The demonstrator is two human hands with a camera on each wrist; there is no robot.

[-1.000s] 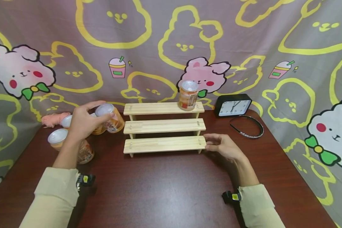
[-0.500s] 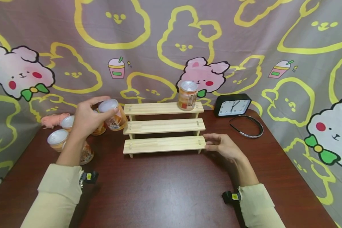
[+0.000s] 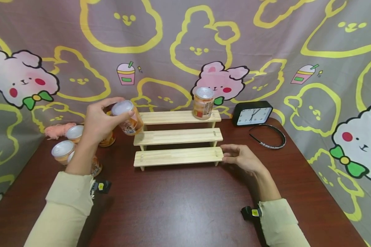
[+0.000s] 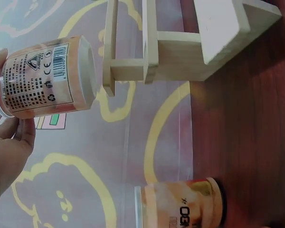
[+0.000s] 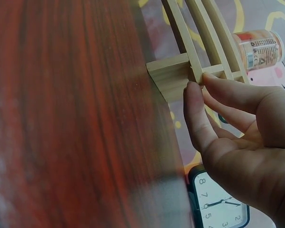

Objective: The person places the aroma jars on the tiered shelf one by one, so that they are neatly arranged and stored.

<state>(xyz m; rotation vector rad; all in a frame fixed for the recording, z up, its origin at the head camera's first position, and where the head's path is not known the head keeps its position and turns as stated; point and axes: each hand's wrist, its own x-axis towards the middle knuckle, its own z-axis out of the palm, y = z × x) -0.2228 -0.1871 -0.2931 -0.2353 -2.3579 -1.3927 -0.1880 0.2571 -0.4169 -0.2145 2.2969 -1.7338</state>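
My left hand (image 3: 99, 118) grips a plastic jar (image 3: 132, 124) with an orange label and a pale lid, tilted slightly, beside the left end of the top shelf. In the left wrist view, the printed side of this jar (image 4: 40, 80) shows, its base toward the rack. A three-step wooden display rack (image 3: 177, 156) stands mid-table. My right hand (image 3: 243, 160) pinches the right end of its lowest shelf between thumb and finger, close up in the right wrist view. Another such jar (image 3: 203, 107) stands on the top shelf, toward the right.
Several similar jars (image 3: 62, 151) stand on the table at left, partly behind my left forearm. A pink bundle (image 3: 59, 130) lies behind them. Right of the rack are a black clock (image 3: 254, 114) and a headband (image 3: 275, 148). A patterned curtain (image 3: 160, 68) hangs close behind.
My left hand has raised the jar and carried it right, from among the other jars to the top shelf's left end. The right hand has stayed at the lowest shelf.
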